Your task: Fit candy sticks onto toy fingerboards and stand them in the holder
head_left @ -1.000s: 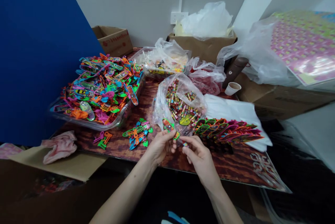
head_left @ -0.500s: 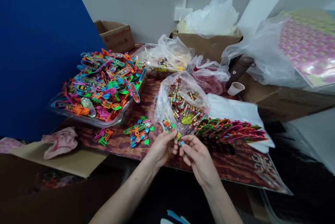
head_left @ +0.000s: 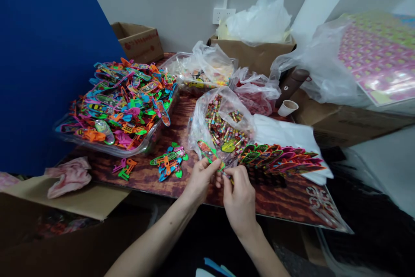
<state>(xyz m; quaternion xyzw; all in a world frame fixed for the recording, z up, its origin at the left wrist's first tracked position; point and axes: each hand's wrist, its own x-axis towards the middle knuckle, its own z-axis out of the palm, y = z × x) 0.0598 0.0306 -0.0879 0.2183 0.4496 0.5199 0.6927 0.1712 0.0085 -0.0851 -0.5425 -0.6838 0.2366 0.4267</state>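
My left hand is closed on a small toy skateboard with a green edge and an orange-red printed deck, tilted up over the front of a plastic bag. At the board's lower end, my right hand has its thumb and fingers pinched together; what they hold is mostly hidden. The clear plastic bag just beyond is open and full of small, multicoloured stick-like pieces. Rows of finished-looking toy skateboards stand close together right of my hands. To the left lies a small pile of toy skateboard parts.
A clear tray heaped with colourful skateboard parts stands at left. Behind are another plastic tub, a red-filled bag, a paper cup and a dark bottle. White plastic sheets and a pink cloth lie nearer.
My right hand has turned so its back faces up, and its fingers have closed in at the board's lower end. A small blue piece seen there earlier is hidden. The view has shifted slightly.
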